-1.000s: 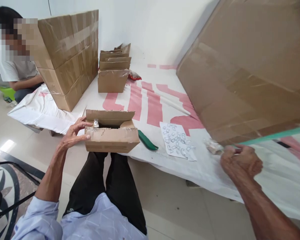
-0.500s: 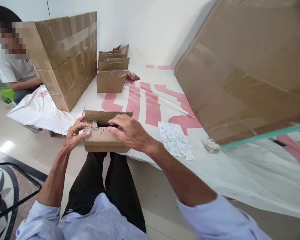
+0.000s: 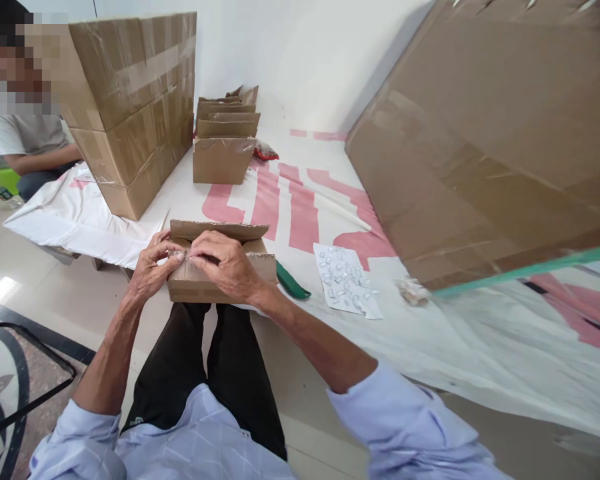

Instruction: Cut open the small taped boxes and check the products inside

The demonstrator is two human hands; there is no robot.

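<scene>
The box [image 3: 195, 291] sat at the near edge of the table [image 3: 180, 193], right over the person's knees, its rear flap standing up and its front flap folded down. It was small, plain corrugated card, and I judged it light: stiff along its corners, but soft in the flaps, which would crease if pulled hard. The strips of clear tape on it looked slick. The safest hold, I thought, was at the two short ends or under the base, not by a flap.

The left hand [image 3: 153, 267] was curled around the left end, thumb and forefinger nipped together on the front flap's edge. The right hand [image 3: 225, 263] lay across the top, fingers bent and closed onto that same edge, so the fingertips of both met. Whether some small piece was pinched between them I could not tell.

Just right of the box lay a green tool [image 3: 291, 283], then a paper [image 3: 347, 288] strewn with small pieces, and a crumpled packet [image 3: 413, 291]. A huge carton [image 3: 480, 133] loomed on the right. Farther back stood a row of small boxes [image 3: 224, 160] and a taped stack [image 3: 135, 100], with another person [image 3: 27, 137] sitting beyond.
</scene>
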